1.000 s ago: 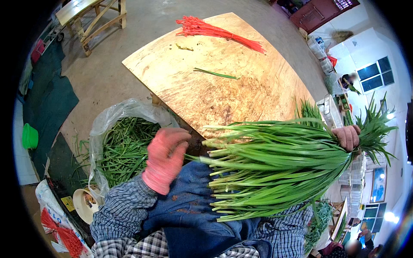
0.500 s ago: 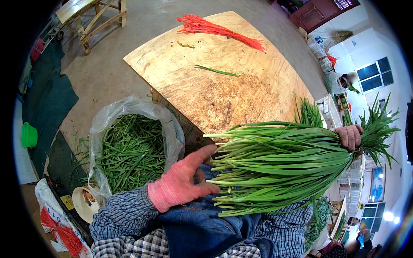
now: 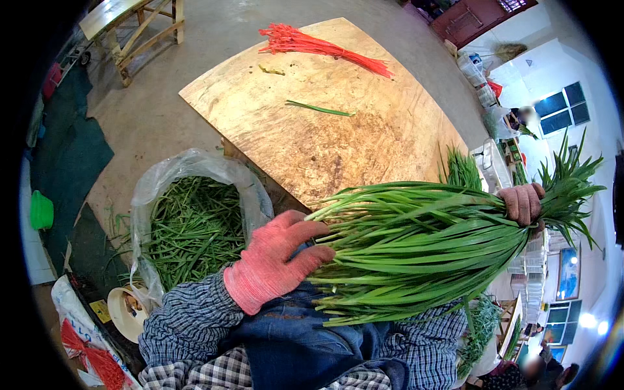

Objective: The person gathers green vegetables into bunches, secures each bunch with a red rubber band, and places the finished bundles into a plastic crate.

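A thick bunch of garlic chives, long flat green leaves with pale stalk ends, lies sideways in the air above my lap and the table's near edge. My right hand, in a dirty brownish-pink glove, is wrapped round the bunch near its leafy tips on the right. At the pale ends my left hand, in a pink knitted glove, has fingers and thumb drawn together on some stalks. Its fingertips are partly lost among the leaves.
On the wooden table lie a bundle of red ties, one loose green leaf and more chives. A clear plastic bag of green trimmings stands left, beside a cream tub. Other people work far right.
My left hand has gone from a wide spread beside the stalk ends to closing on some of them. The right hand keeps its hold, and the view has shifted slightly.
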Available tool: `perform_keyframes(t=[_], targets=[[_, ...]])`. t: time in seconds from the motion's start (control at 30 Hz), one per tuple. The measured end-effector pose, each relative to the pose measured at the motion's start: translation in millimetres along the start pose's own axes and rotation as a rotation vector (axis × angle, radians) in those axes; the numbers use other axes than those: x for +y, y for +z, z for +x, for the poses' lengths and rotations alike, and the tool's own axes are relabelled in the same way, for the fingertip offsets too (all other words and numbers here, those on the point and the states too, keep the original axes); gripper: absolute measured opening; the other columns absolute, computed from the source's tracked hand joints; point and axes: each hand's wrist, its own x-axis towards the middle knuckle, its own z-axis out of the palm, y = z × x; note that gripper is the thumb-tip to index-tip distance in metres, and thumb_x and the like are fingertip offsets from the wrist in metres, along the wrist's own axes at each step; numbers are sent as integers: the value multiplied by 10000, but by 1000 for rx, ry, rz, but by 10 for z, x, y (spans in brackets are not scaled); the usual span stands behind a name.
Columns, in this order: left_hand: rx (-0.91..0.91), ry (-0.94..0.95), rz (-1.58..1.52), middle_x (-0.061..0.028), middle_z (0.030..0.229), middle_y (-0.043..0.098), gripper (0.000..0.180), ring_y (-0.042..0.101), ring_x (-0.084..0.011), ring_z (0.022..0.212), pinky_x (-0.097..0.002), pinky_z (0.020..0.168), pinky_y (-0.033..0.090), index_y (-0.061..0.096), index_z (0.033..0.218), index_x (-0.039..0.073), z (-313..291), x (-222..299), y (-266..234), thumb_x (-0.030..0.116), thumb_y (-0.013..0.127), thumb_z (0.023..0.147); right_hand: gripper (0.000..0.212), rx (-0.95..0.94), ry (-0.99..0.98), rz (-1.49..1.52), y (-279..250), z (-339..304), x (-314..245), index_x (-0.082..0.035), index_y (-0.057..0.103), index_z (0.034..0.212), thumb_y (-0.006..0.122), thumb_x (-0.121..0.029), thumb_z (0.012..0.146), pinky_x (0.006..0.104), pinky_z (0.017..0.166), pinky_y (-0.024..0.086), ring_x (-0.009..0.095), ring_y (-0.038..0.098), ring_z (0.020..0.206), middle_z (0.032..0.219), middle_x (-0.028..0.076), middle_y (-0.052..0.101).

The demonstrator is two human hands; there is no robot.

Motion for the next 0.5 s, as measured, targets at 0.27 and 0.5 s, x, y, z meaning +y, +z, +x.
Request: perform_keyframes(t=[0.27,0.5], targets=[[-144,-588,-707,-69,947,610,351,548,-114,853,-248,773,450,572,1114,-24,-180,-144,-142,94,648,792,264,255,-11,-3,-128,-172,-3,-39,458,942,623,-193,804,239,623,314,70,331,605,714,-57,374],[-53,-665,-545,-20,714,592,192,513,-61,630,-209,574,415,641,922,-21,-179,78,-84,90,650,766,155,343,176,96,-303,-198,-54,-106,492,907,573,-221,841,271,657,312,79,353,625,689,-67,426]])
